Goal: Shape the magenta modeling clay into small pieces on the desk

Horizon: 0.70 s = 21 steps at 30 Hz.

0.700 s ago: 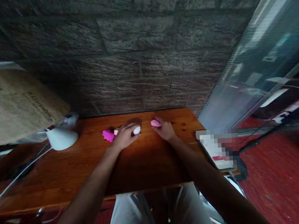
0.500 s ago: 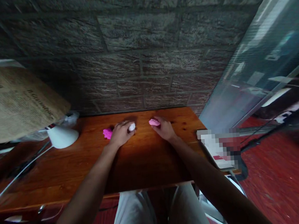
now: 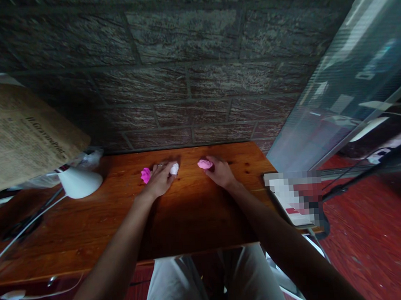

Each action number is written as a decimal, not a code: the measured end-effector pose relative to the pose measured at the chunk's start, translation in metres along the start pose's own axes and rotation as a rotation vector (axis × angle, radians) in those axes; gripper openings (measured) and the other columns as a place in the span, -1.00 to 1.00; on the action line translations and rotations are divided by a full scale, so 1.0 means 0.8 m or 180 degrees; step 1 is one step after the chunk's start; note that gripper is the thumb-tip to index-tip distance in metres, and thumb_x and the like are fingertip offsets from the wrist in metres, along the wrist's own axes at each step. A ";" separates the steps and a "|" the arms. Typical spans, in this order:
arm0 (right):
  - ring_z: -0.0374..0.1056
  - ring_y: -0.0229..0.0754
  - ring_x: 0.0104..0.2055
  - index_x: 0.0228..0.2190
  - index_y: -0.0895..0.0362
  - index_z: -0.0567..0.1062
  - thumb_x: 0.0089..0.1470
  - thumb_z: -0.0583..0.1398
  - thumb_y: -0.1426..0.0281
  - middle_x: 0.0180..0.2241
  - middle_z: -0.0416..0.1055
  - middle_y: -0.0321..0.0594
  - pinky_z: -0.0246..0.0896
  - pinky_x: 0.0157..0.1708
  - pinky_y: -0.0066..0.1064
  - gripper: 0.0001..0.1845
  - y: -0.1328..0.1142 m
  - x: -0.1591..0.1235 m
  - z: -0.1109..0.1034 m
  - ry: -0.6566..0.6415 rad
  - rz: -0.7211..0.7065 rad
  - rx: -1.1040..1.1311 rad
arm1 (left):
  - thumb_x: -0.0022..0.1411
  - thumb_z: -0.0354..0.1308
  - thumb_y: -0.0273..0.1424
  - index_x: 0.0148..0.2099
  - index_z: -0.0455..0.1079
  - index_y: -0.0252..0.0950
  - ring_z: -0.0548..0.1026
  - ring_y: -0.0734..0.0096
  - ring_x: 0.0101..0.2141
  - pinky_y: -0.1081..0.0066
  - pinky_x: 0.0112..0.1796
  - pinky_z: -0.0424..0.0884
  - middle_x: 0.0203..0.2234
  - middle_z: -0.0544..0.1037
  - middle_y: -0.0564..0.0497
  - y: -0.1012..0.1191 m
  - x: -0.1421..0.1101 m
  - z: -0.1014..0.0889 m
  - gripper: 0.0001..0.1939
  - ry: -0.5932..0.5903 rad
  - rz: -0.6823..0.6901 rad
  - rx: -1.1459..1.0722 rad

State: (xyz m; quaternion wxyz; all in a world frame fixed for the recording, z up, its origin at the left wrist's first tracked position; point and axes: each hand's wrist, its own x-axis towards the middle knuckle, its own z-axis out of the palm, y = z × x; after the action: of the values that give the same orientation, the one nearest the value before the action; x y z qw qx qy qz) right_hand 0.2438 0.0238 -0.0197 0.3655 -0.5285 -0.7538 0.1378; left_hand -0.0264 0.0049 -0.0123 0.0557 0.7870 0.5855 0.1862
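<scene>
On the far part of the wooden table my left hand lies palm down with its fingers curled over a small white lump. A bright pink lump sits on the table just left of that hand, partly hidden by it. My right hand is closed on a pale pink lump, which sticks out from its fingertips. The two hands are a short gap apart.
A white lamp base with a cable stands at the table's left, under a sheet of newspaper. A brick wall closes the back. A glass panel and a blurred-out item lie at the right edge.
My left hand has slid a little back and left, so it covers more of the bright pink lump. My right hand and its pale pink lump have barely moved.
</scene>
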 end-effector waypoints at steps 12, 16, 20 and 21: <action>0.58 -0.06 0.00 -0.01 0.04 0.60 0.22 0.28 0.38 0.01 0.64 -0.16 0.43 0.07 -0.27 -0.70 -0.018 -0.001 -0.004 0.0001 0.0119 -0.0050 | 0.39 0.04 -0.26 0.40 0.23 -0.28 0.29 0.01 0.31 0.03 0.28 0.23 0.32 0.37 -0.23 0.009 0.017 -0.009 -0.42 0.0146 0.0109 -0.0080; 0.58 0.01 0.01 0.00 0.03 0.60 0.25 0.26 0.31 0.00 0.64 -0.13 0.43 0.04 -0.24 -0.70 -0.036 0.011 0.001 0.0005 0.0324 -0.0263 | 0.37 0.13 -0.20 0.45 0.16 -0.20 0.21 -0.07 0.37 -0.20 0.37 -0.11 0.34 0.35 -0.24 0.017 -0.004 -0.041 -0.33 0.0193 -0.0454 0.0289; 0.57 0.03 0.01 0.03 0.03 0.58 0.22 0.27 0.36 0.01 0.63 -0.10 0.42 0.05 -0.24 -0.67 -0.054 0.032 0.017 0.0040 0.0497 -0.0406 | 0.24 0.26 -0.09 0.49 0.06 -0.20 0.12 -0.35 0.40 -0.28 0.22 0.20 0.44 0.13 -0.34 0.003 -0.018 -0.066 -0.12 -0.0262 -0.1665 0.0376; 0.58 0.02 0.01 0.02 0.03 0.58 0.21 0.26 0.38 0.00 0.63 -0.09 0.42 0.04 -0.24 -0.67 -0.057 0.036 0.021 0.0051 0.0515 -0.0417 | 0.21 0.29 -0.09 0.49 0.06 -0.24 0.15 -0.35 0.38 -0.21 0.20 0.26 0.42 0.16 -0.37 -0.004 -0.019 -0.068 -0.09 -0.0339 -0.1807 0.0373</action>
State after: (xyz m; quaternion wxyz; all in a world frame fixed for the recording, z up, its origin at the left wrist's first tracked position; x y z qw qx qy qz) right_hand 0.1950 0.0340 0.0074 0.3239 -0.6114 -0.7131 0.1130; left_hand -0.0522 -0.0158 0.0333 0.0906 0.6023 0.7883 0.0875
